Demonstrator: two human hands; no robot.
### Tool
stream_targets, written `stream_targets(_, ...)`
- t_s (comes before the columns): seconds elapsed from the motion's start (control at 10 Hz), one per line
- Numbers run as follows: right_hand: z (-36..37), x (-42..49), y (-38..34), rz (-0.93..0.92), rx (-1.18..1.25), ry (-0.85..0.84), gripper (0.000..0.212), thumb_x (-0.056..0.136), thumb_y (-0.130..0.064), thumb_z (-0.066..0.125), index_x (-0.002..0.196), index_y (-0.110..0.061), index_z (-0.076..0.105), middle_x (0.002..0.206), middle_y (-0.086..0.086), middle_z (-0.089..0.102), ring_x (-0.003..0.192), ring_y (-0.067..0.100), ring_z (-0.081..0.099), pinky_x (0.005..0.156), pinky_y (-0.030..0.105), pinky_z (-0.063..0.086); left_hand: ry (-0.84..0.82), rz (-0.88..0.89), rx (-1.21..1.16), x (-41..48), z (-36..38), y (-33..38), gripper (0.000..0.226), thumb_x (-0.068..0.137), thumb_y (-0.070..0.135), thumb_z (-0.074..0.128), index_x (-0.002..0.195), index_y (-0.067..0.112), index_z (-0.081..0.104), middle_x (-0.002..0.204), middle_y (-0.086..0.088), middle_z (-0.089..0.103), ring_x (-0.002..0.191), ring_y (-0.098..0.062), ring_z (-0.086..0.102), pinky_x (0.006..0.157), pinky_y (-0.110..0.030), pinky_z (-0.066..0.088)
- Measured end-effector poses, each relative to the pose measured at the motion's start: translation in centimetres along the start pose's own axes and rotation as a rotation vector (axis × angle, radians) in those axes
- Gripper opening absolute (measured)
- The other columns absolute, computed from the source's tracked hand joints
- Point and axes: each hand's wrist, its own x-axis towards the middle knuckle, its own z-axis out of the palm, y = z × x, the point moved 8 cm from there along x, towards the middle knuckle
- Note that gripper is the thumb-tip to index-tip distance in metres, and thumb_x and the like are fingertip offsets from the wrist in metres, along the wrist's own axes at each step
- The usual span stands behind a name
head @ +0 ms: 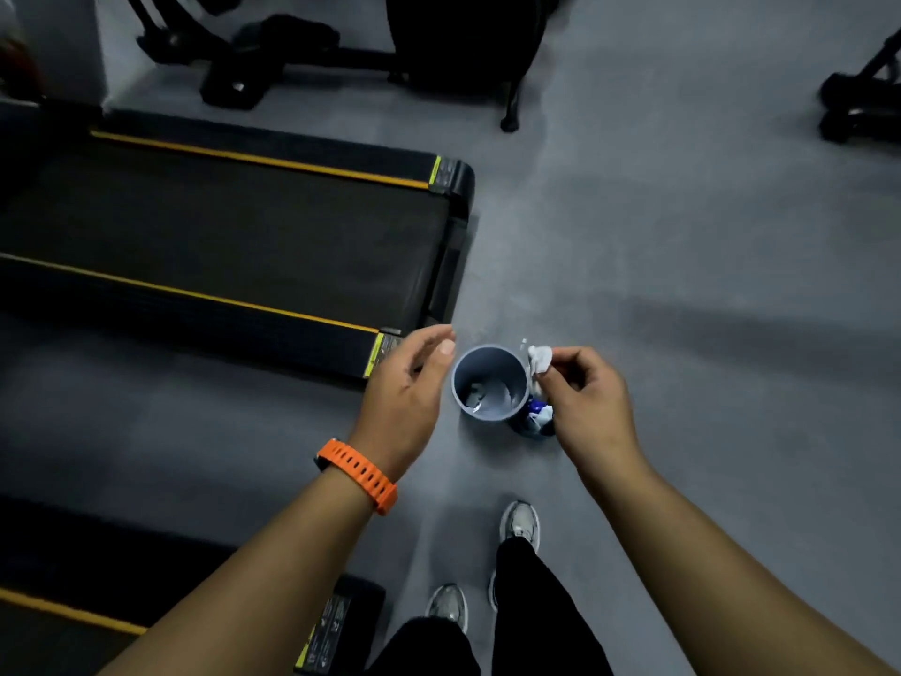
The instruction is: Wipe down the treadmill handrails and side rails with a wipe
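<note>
In the centre of the frame a crumpled white wipe (pixel 540 358) is pinched by the fingers of the right hand (pixel 585 397), just at the right rim of a small grey bin (pixel 487 365) on the floor (pixel 682 285). The left hand (pixel 404 383) is held with relaxed fingers left of the bin, and nothing is gripped by it. The treadmill (pixel 219 236) is seen in the left half.

Reaching forward and down with both bare forearms. Holding left hand (pixel 407 383) loosely open, fingers relaxed, gripping nothing. Pinching a crumpled white wipe (pixel 540 358) at the fingertips of right hand (pixel 585 397), other fingers curled.
</note>
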Motion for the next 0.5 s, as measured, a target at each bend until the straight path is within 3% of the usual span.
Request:
stream_targets(0.2, 5.1, 15.5, 16.2, 0.107, -0.103, -0.015, 0.008, 0.092, -0.027, 0.073, 0.087, -0.024, 0.067, 0.079, -0.004, 0.071, 0.072, 0.009, 0.066, 0.069, 0.031, 0.051, 0.024, -0.091, -0.003, 12.0, 5.6, -14.9, 0.031, 0.093, 0.04, 0.053, 0.117, 0.028, 0.068, 0.117, 0.009, 0.072, 0.111, -0.003, 0.066, 0.094, -0.023, 0.052)
stream_targets(0.3, 8.9, 23.1, 29.8, 0.169, -0.253, -0.056, 0.008, 0.092, -0.019, 0.069, 0.092, -0.025, 0.064, 0.079, -0.008, 0.066, 0.072, 0.005, 0.062, 0.07, 0.025, 0.049, 0.004, -0.158, -0.006, 19.0, 9.8, -28.7, 0.023, 0.096, 0.037, 0.054, 0.112, 0.028, 0.068, 0.112, 0.009, 0.073, 0.105, -0.001, 0.067, 0.088, -0.018, 0.05)
stream_targets(0.4, 9.9, 25.4, 37.8, 0.214, -0.355, -0.053, 0.01, 0.092, -0.016, 0.066, 0.097, -0.025, 0.064, 0.08, -0.011, 0.064, 0.074, 0.002, 0.06, 0.073, 0.027, 0.051, -0.016, -0.176, 0.008, 22.0, 11.8, -37.0, 0.019, 0.101, 0.03, 0.055, 0.112, 0.023, 0.069, 0.107, 0.011, 0.073, 0.099, 0.003, 0.066, 0.085, -0.015, 0.049)
stream_targets(0.5, 10.2, 26.1, 45.1, 0.263, -0.372, -0.015, 0.009, 0.093, -0.021, 0.067, 0.102, -0.02, 0.066, 0.086, -0.007, 0.066, 0.081, 0.009, 0.065, 0.082, 0.038, 0.058, 0.007, -0.212, 0.02, 23.8, 12.2, -45.0, 0.022, 0.102, 0.029, 0.055, 0.111, 0.017, 0.071, 0.102, 0.012, 0.071, 0.094, 0.005, 0.064, 0.082, -0.013, 0.048)
